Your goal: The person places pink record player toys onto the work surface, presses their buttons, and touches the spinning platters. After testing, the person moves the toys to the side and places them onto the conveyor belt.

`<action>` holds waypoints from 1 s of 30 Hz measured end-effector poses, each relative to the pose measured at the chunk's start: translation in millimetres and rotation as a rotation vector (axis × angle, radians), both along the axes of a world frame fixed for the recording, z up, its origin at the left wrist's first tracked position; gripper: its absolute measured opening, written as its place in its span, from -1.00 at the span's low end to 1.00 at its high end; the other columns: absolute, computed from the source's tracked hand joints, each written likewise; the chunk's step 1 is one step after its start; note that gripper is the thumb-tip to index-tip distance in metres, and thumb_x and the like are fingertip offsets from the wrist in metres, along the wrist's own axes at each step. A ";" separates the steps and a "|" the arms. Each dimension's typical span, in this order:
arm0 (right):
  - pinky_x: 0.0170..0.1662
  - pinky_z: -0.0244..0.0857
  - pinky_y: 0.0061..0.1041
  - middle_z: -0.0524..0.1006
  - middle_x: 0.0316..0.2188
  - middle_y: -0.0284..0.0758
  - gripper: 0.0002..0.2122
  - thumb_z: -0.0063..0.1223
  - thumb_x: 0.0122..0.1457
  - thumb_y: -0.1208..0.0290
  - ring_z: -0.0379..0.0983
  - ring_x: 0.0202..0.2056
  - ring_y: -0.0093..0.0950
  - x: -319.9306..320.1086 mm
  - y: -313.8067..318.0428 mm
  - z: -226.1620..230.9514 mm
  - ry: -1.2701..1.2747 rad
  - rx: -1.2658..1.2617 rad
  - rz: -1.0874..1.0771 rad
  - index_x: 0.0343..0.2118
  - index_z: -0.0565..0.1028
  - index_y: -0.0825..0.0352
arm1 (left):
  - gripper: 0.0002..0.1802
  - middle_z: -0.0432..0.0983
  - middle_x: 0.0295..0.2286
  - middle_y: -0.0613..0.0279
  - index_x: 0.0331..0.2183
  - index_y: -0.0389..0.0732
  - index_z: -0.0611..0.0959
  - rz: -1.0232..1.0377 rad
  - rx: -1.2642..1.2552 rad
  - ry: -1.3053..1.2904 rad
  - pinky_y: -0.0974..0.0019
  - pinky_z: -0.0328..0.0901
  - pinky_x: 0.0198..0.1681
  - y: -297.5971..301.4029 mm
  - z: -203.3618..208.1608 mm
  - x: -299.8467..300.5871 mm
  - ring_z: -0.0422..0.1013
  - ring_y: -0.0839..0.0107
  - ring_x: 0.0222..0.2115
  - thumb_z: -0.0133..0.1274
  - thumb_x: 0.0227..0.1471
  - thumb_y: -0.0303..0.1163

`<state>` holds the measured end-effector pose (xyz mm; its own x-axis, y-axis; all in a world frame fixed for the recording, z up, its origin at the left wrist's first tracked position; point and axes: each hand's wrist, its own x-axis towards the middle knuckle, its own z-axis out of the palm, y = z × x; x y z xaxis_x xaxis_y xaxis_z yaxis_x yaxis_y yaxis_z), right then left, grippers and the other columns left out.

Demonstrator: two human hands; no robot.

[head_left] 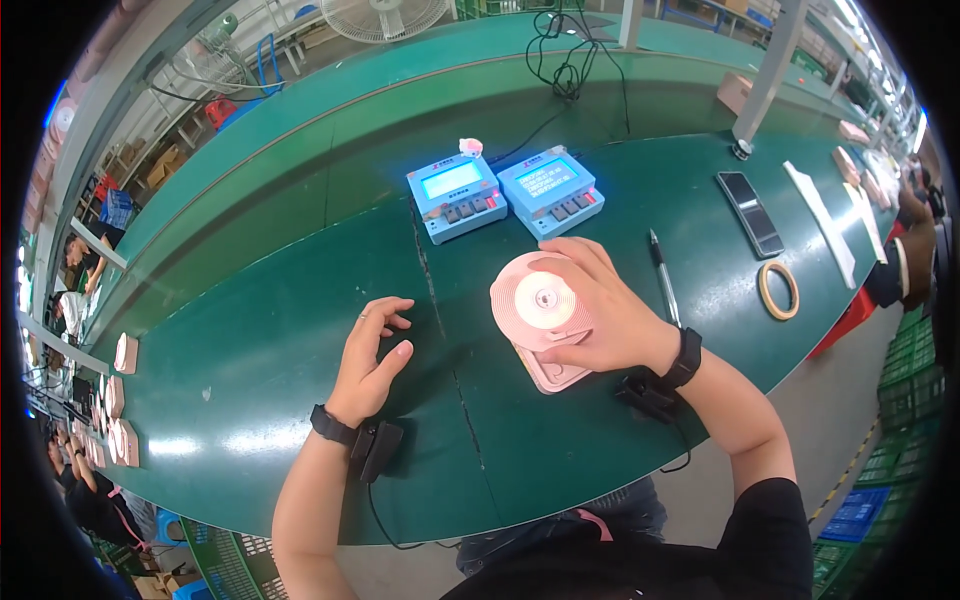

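My right hand (620, 318) is closed on a pink round device (512, 318), which has concentric rings and a pale glossy centre. Under the disc, a pink base with rounded corners (551, 376) sticks out toward me; the fingers hide part of the device. Off to the left, my left hand (371, 355) hovers with nothing in it, its thumb apart from the loosely bent fingers. Beyond the device stand two blue boxes with lit screens and buttons, a left box (455, 195) and a right box (551, 190).
On the green table (270, 330), right of my hand, lie a pen (664, 275), a phone (750, 213) and a tape roll (778, 290). Black cables (565, 65) hang beyond the boxes. More pink devices (122, 440) line the left edge. Black wrist units trail wires.
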<state>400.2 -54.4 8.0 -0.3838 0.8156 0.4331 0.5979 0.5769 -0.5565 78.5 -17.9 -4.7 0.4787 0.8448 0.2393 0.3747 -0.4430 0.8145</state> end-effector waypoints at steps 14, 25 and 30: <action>0.24 0.04 -0.14 0.23 0.12 -0.12 -0.21 0.41 -0.23 0.21 0.11 0.17 -0.07 -0.2 8.9 0.2 0.043 0.019 0.062 0.12 0.29 0.28 | -0.46 0.38 -0.09 0.17 0.00 -0.29 0.45 0.004 -0.018 0.008 0.35 0.16 -0.02 -0.3 1.4 -1.4 0.35 0.35 -0.12 -0.04 0.01 -0.20; 0.26 0.04 -0.20 0.25 0.16 -0.09 -0.34 0.29 0.00 0.13 0.08 0.22 -0.11 13.7 6.1 -19.8 0.275 -0.066 0.028 0.13 0.31 0.31 | -0.44 0.44 -0.06 0.04 -0.05 -0.27 0.50 -0.162 0.282 0.224 0.15 0.23 0.01 -32.3 12.3 32.2 0.36 0.13 -0.04 0.10 -0.08 -0.16; 0.29 -0.02 -0.27 0.21 0.22 -0.15 -0.45 0.11 0.14 0.24 0.08 0.27 -0.24 8.2 15.4 -26.8 0.439 -0.187 0.179 0.17 0.31 0.34 | -0.33 0.37 0.07 -0.01 0.05 -0.21 0.45 -0.376 0.496 0.388 0.04 0.18 0.08 -81.1 30.2 77.3 0.29 0.01 0.08 0.20 -0.08 -0.12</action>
